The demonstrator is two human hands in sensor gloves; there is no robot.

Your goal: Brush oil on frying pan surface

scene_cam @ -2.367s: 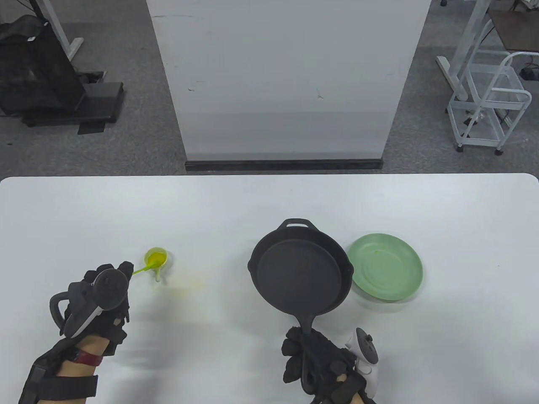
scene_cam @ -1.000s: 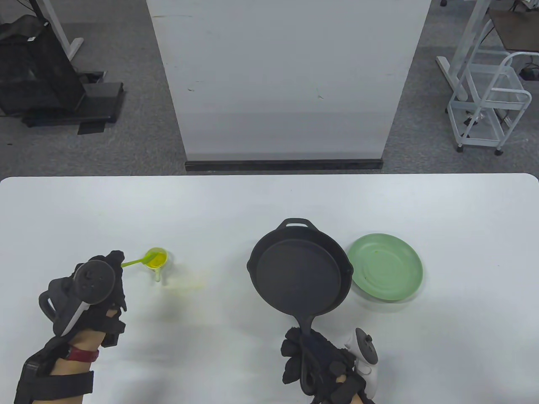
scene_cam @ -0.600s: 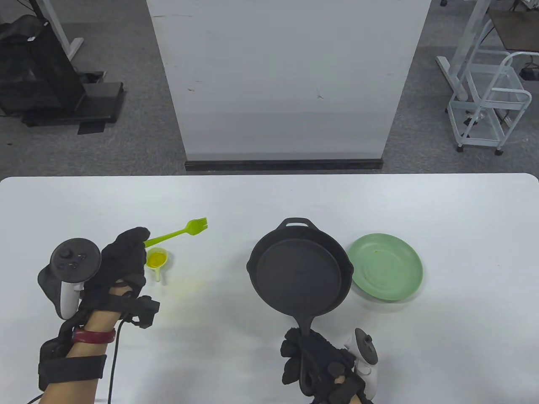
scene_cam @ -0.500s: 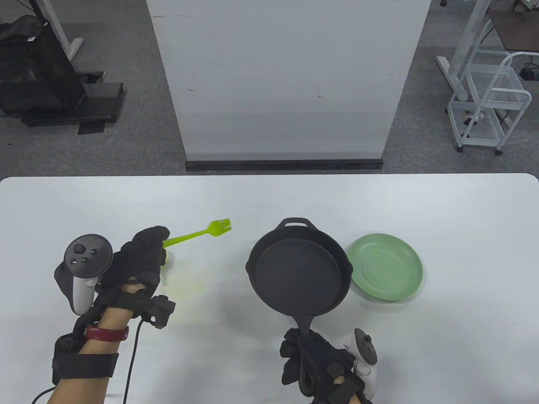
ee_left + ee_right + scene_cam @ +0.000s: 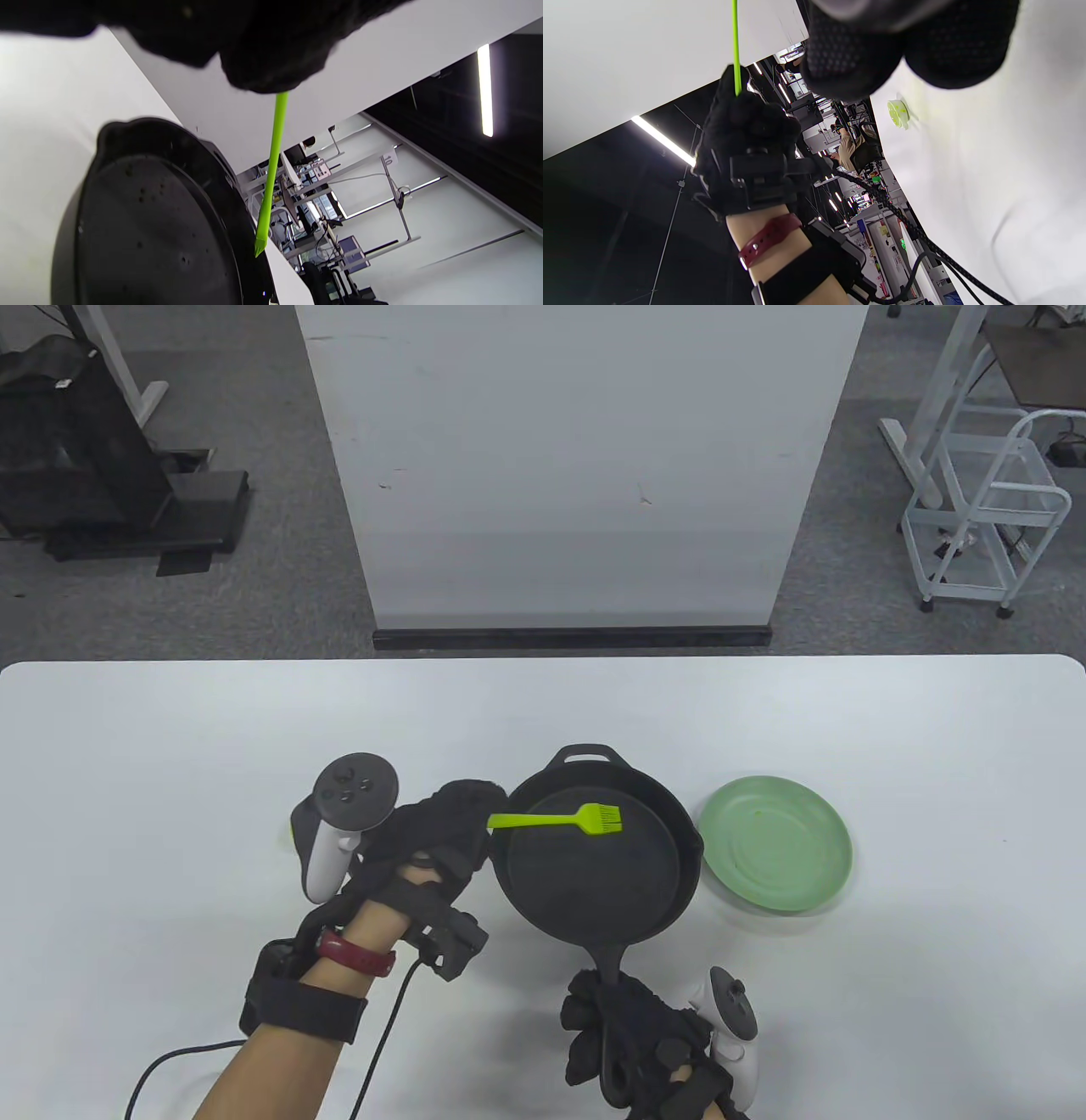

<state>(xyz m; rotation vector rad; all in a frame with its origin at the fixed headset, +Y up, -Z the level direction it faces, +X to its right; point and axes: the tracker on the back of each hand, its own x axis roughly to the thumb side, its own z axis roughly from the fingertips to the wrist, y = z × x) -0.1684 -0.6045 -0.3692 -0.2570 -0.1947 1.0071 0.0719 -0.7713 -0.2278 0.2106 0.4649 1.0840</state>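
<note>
My left grip (image 5: pixel 445 836) is curled round the handle end of the green brush (image 5: pixel 556 819), and the brush reaches out level over the frying pan (image 5: pixel 598 857), its bristle head above the far half of the pan's dark cooking surface. From the left wrist view the brush handle (image 5: pixel 271 169) runs down from my gloved fingers (image 5: pixel 271 55) and its tip lies by the pan's rim (image 5: pixel 237 186); I cannot tell whether the bristles touch the metal. My right grip (image 5: pixel 632 1044) is wrapped round the pan's long handle at the near edge of the counter (image 5: pixel 170 729), and the pan sits near the middle of it. The green plate (image 5: pixel 776 844) lies just beside the pan on its right. In the right wrist view the small oil cup (image 5: pixel 897 112) stands on the counter well beyond my left hand (image 5: pixel 746 140).
</note>
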